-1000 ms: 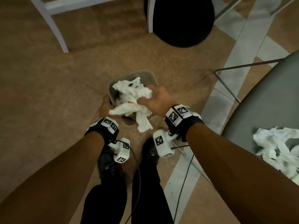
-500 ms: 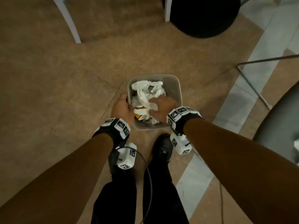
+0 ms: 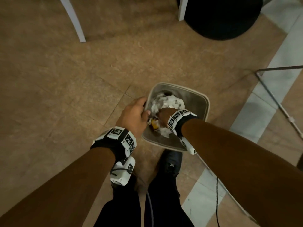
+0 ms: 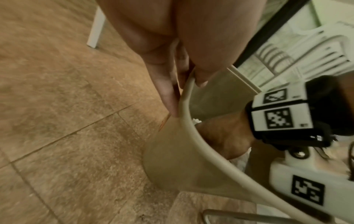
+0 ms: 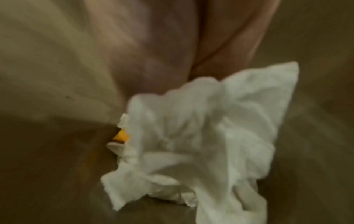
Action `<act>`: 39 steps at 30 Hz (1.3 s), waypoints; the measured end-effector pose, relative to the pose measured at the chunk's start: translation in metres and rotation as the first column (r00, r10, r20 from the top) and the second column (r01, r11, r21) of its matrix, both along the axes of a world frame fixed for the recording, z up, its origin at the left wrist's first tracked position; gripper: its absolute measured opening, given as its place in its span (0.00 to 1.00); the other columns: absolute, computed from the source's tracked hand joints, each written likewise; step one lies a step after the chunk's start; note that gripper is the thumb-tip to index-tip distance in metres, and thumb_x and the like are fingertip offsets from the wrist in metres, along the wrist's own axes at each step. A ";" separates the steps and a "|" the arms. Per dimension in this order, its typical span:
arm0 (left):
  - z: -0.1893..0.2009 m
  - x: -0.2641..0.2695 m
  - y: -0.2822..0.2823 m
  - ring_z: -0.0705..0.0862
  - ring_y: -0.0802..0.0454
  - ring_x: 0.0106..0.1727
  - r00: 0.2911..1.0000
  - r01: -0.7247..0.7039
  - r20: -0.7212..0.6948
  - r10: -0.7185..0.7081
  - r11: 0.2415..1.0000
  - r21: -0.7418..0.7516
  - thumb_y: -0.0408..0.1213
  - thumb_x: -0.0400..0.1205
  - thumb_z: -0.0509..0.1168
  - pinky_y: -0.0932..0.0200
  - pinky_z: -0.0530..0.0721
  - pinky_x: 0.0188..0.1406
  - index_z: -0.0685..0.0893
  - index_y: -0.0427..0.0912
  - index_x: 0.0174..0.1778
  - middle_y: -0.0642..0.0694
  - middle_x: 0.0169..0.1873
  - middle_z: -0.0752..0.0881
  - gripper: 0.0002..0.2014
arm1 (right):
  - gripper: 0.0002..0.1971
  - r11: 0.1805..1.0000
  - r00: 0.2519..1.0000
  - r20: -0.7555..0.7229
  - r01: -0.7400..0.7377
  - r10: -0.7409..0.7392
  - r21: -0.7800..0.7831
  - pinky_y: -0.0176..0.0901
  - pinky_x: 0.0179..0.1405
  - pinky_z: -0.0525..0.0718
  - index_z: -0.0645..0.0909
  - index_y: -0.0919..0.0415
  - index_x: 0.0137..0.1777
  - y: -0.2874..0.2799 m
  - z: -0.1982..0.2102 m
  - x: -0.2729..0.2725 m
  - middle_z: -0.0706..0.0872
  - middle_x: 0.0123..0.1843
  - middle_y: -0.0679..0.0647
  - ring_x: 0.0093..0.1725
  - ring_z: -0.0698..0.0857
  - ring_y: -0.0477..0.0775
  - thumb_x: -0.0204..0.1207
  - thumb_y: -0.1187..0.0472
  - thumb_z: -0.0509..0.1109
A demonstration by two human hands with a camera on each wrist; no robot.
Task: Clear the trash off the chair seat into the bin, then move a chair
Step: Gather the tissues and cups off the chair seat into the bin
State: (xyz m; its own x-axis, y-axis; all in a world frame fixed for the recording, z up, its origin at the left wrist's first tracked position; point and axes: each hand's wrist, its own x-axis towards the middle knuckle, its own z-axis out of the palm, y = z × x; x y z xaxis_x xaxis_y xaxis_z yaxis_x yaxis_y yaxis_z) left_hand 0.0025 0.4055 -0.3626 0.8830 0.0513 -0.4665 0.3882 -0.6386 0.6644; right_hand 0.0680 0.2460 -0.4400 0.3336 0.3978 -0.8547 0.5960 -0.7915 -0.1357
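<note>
A beige bin (image 3: 207, 102) stands on the tiled floor in front of my feet. My left hand (image 3: 135, 116) grips its left rim; in the left wrist view the thumb lies inside and the fingers (image 4: 166, 94) outside the bin rim (image 4: 199, 145). My right hand (image 3: 164, 113) reaches down inside the bin, fingers buried in the crumpled white tissue (image 3: 171, 102). The right wrist view shows that tissue (image 5: 201, 136) bunched right under my palm, covering the fingers, with a small yellow scrap (image 5: 120, 135) beside it. The chair seat with the trash is out of view.
A black round seat (image 3: 219, 15) and white chair legs (image 3: 73, 18) stand at the far side. A thin metal chair frame (image 3: 278, 104) crosses the floor at the right. My shoe (image 3: 170, 163) is just behind the bin, and a black cable (image 3: 217, 202) trails on the floor.
My right hand has gone from above the rim down deep into the bin with the tissue. The left hand has kept hold of the rim. The grey chair seat has left the view.
</note>
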 end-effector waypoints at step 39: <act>0.264 -0.011 -0.410 0.59 0.41 0.78 0.481 0.855 -0.008 -0.877 0.467 0.226 0.60 0.65 0.74 0.38 0.68 0.75 0.64 0.69 0.77 0.48 0.80 0.56 0.44 | 0.13 0.086 0.007 0.166 0.876 -0.986 0.475 0.53 0.58 0.85 0.86 0.53 0.57 -0.439 0.378 -0.129 0.90 0.55 0.57 0.56 0.87 0.62 0.77 0.56 0.63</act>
